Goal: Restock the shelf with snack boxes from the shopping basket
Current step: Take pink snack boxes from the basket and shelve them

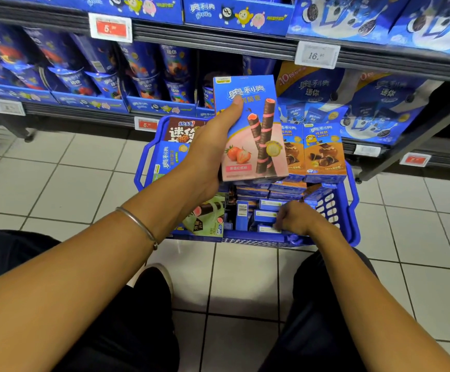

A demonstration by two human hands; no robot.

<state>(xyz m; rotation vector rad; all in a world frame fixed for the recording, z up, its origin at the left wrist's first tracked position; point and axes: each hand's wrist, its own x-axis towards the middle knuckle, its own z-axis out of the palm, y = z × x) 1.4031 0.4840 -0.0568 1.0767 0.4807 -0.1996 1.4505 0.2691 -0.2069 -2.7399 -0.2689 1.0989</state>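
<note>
In the head view, the left grip point(213, 149) held a strawberry snack box point(256, 135) upright above the shopping basket point(348, 210). The thumb lay across the box's blue front and the fingers were wrapped behind its left edge, so the grip was pinching the box. The box was in the air in front of the shelf point(218, 41), level with its lower rows and touching none of them. A thin metal bracelet point(138, 226) circled the left wrist.

The blue plastic basket stood on the white tiled floor point(57, 183), just in front of the shelf. Two orange snack boxes point(324, 154) stood upright side by side at its far right, on top of stacked blue boxes point(256, 205) lying flat. A green box point(207, 218) lay tilted at the near left, and a brown box point(183, 130) stood at the far left.

The right grip point(296, 218) reached down into the basket's near right corner, fingers curled onto the flat blue boxes there. I could not tell whether it was pinching one or only touching them.

The shelf carried blue snack packs and cups, with a red price tag point(111, 28) and a white price tag point(316, 55) on its upper rail. Dark trouser legs and one shoe point(156, 280) showed at the bottom.
</note>
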